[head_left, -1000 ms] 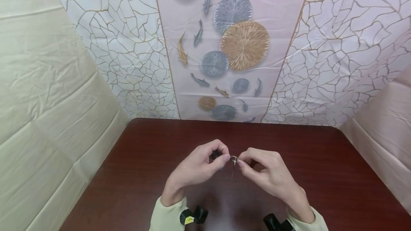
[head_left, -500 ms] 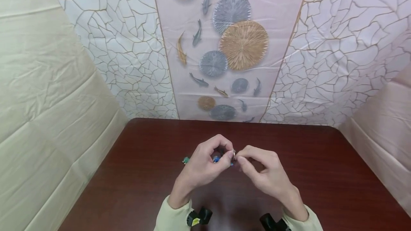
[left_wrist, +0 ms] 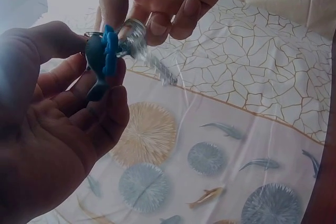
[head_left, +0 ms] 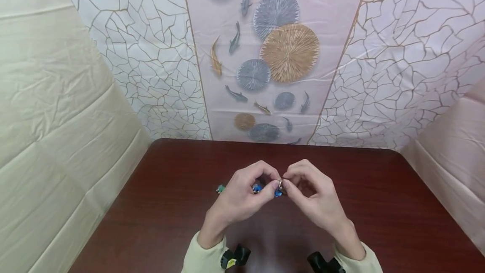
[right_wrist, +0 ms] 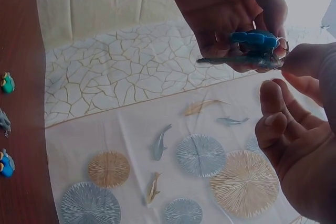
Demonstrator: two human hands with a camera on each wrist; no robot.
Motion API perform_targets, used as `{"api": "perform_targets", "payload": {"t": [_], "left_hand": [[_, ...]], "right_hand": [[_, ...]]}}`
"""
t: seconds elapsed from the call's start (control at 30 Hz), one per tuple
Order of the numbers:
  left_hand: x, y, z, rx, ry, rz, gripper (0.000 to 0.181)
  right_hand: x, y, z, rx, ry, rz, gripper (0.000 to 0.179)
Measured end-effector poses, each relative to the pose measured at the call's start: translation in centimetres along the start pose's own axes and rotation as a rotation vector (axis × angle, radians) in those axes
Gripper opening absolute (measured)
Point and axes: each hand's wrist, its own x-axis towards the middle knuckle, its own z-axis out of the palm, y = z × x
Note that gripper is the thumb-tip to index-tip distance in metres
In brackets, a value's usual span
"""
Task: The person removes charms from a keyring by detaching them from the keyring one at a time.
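Held in the air over the table is a key ring (right_wrist: pixel 283 45) with a blue rubbery charm (left_wrist: pixel 109 51), a dark teal fish-shaped charm (left_wrist: pixel 96 64) and a key (right_wrist: pixel 226 60). In the left wrist view the silvery key is blurred. My left hand (head_left: pixel 242 191) pinches the charm end between thumb and forefinger. Facing it, my right hand (head_left: pixel 316 193) pinches the ring with its thumb and forefinger. The fingertips of both hands nearly meet there and hide part of the ring in the head view.
On the dark red table (head_left: pixel 170 222) lie a green figure (right_wrist: pixel 7 83), a grey one (right_wrist: pixel 4 123) and a blue one (right_wrist: pixel 6 163). The table's far edge meets a patterned cloth (head_left: pixel 242 96). Pale cloth (head_left: pixel 75 117) hangs at both sides.
My left hand has moved right, uncovering the green and blue figures on the table. The key that hung between the hands no longer shows there; the blue charm now does.
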Motion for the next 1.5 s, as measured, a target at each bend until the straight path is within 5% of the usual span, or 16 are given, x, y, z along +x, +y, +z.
{"api": "perform_targets", "payload": {"t": [0.3, 0.7, 1.2, 1.5], "left_hand": [[0.21, 0.27, -0.08, 0.051, -0.018, 0.008, 0.007], [-0.10, 0.43, -0.67, 0.131, -0.028, 0.071, 0.004], [-0.11, 0.31, -0.85, 0.095, -0.088, 0.064, 0.007], [-0.22, 0.58, -0.88, 0.149, -0.081, 0.124, 0.005]], "right_hand": [[-0.03, -0.05, -0.14, 0.095, -0.045, 0.023, 0.029], [-0.10, -0.24, -0.08, 0.047, -0.044, 0.087, 0.027], [-0.17, -0.10, -0.14, 0.053, -0.055, 0.116, 0.033], [-0.09, -0.56, -0.53, 0.037, -0.063, 0.200, 0.030]]}}
